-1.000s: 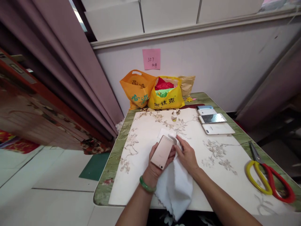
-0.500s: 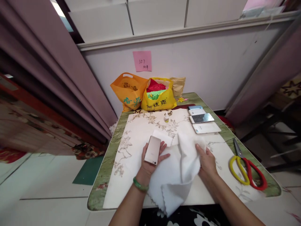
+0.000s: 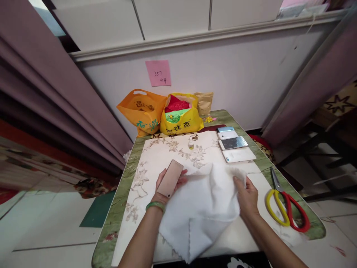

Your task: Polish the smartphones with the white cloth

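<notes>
My left hand (image 3: 166, 183), with a green bangle on its wrist, grips a rose-gold phone (image 3: 173, 178) back side up, a little above the floral mat (image 3: 156, 156). A white cloth (image 3: 203, 203) is spread over the mat in front of me, one corner hanging over the near table edge. My right hand (image 3: 245, 193) pinches the cloth's right edge, fingers closed on the fabric.
Several phones (image 3: 235, 149) lie in a row at the far right of the mat. A small bottle (image 3: 191, 143) stands at the back. Yellow and red scissors (image 3: 286, 206) lie at the right. Orange (image 3: 142, 109) and yellow (image 3: 181, 117) bags sit against the wall. A curtain hangs at the left.
My right hand left the phone, took the cloth's edge and pulled it out to the right, spreading it flat. My left hand shifted left with the phone.
</notes>
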`<state>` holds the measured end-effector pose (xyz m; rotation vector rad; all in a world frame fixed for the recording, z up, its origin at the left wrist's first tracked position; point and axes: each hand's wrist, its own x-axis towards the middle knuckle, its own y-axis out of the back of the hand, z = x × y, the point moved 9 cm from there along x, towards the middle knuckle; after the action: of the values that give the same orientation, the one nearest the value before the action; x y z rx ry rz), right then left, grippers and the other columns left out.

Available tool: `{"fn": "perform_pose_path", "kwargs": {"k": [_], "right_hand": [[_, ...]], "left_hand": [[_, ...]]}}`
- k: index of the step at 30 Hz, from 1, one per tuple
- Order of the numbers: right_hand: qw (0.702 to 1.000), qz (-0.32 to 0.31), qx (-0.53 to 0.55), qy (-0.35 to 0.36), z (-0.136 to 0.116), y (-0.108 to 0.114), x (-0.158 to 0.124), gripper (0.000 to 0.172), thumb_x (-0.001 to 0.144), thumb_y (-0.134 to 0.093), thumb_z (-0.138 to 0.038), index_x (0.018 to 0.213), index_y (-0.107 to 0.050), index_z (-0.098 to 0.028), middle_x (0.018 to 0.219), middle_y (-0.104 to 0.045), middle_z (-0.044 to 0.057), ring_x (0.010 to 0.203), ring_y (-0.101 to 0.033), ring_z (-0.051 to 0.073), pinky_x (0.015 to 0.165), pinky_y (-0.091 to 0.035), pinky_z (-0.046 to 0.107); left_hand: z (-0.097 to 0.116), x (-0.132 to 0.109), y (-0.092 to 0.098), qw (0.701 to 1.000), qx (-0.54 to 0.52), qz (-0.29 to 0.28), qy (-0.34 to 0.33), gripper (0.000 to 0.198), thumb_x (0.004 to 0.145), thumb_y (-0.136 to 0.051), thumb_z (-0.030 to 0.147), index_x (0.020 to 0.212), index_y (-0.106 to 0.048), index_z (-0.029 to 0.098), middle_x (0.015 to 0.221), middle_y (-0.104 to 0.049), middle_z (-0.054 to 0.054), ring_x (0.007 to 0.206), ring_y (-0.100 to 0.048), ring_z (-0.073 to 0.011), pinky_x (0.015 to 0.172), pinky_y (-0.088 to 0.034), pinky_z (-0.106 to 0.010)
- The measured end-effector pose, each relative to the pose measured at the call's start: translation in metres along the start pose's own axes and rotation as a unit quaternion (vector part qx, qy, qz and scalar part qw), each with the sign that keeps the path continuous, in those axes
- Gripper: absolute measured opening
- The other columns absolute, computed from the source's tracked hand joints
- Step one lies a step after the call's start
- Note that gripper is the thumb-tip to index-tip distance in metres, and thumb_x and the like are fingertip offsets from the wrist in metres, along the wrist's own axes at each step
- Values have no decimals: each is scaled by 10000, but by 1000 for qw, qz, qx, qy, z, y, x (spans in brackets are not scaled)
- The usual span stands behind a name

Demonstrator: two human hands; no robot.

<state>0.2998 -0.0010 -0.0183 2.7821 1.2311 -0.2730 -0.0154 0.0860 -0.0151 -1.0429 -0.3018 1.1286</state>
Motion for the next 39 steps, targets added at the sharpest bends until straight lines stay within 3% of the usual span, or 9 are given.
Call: {"fn": "perform_pose_path", "kwargs": {"k": [7, 11, 16, 22, 26, 30, 33, 36, 39], "right_hand": [[977, -65, -114, 168, -41, -2, -14, 351, 791, -645, -480, 885, -666, -143, 819, -678, 42, 690, -596, 164, 597, -475, 237], [917, -88, -200, 333, -70, -11, -32, 221, 821, -642, -375, 854, -678, -159, 777, -634, 39, 633, -565, 139, 501, -427, 212], [843, -205, -212, 450, -86, -49, -65, 208, 877, -570, -233, 1061, -666, -219, 804, -647, 33, 645, -587, 130, 620, -476, 236], [902, -121, -282, 305, -75, -44, -42, 346, 849, -578, -473, 997, -616, -162, 427, -395, -97, 341, -349, 94, 411, -347, 224], [949, -117, -259, 139, -52, -28, -19, 432, 793, -602, -568, 935, -584, -160, 421, -359, -107, 366, -382, 110, 384, -329, 218], [983, -130, -129, 7, -38, -48, -20, 413, 792, -592, -587, 798, -542, -177, 454, -421, -85, 374, -414, 108, 364, -355, 218], [979, -197, -42, 9, -46, -94, -41, 393, 805, -593, -564, 842, -553, -176, 536, -520, -55, 414, -482, 112, 393, -411, 219], [913, -397, -55, 74, -56, -150, -75, 363, 841, -575, -509, 985, -605, -177, 724, -655, 12, 572, -627, 145, 530, -519, 249], [885, -401, -138, 191, -64, -160, -77, 327, 906, -497, -439, 1081, -629, -196, 883, -697, 49, 667, -671, 157, 611, -549, 271]], "left_hand": [[16, -4, 22, 994, 32, 101, -19, 631, 857, -472, 452, 1313, -479, 16, 1172, -636, -258, 963, -673, -355, 999, -403, -530], [35, 5, 27, 986, 42, 153, -57, 620, 855, -467, 438, 1265, -500, -25, 1084, -666, -271, 1002, -658, -362, 975, -441, -509], [74, 20, 9, 976, 108, 167, -84, 577, 876, -433, 431, 1295, -487, 38, 1038, -691, -220, 762, -708, -279, 803, -539, -451], [14, 11, -32, 999, -10, 44, -21, 653, 869, -407, 507, 1307, -490, 30, 1273, -573, -256, 973, -657, -341, 858, -504, -500], [-39, 2, -28, 992, -122, 44, 5, 674, 865, -453, 501, 1319, -475, 4, 1262, -582, -257, 1112, -600, -336, 1006, -412, -485], [-50, 2, -24, 983, -182, 32, -12, 602, 904, -441, 456, 1373, -435, 78, 1280, -591, -201, 1250, -505, -314, 1079, -334, -500], [-51, 2, -21, 981, -189, 29, -10, 550, 918, -433, 449, 1365, -456, 130, 1272, -610, -156, 1236, -521, -297, 1069, -350, -499], [-58, 2, -8, 981, -185, 65, 3, 516, 901, -467, 453, 1283, -541, 114, 1109, -698, -132, 1106, -615, -282, 1012, -420, -448], [-59, 0, 8, 975, -189, 110, -24, 453, 878, -507, 430, 1196, -611, 125, 944, -743, -89, 988, -665, -273, 957, -462, -425]]}}
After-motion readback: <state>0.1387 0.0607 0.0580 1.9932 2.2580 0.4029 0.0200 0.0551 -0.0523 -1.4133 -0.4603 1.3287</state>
